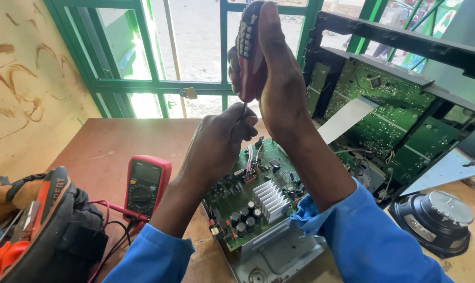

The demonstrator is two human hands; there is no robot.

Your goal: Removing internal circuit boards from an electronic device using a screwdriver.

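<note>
Near the bench's back edge, the right hand (279, 78) grips a red-and-black rubbery-handled screwdriver (249, 50) upright, while the left hand (219, 141) pinches its thin steel shaft, steadying the tip over the green circuit board (253, 196) with its ribbed aluminium heatsink. This looks like screw-driving; next comes steady downward turning. A red multimeter (144, 183) lies apart.

Multimeter (144, 184), speaker (436, 222), perhaps tool bag (48, 230)

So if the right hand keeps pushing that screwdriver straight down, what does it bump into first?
Probably the green circuit board in the open metal chassis. The right hand presses the red-handled screwdriver downward, its shaft steadied by the left hand, which hides the tip, so depth is unclear.
</note>
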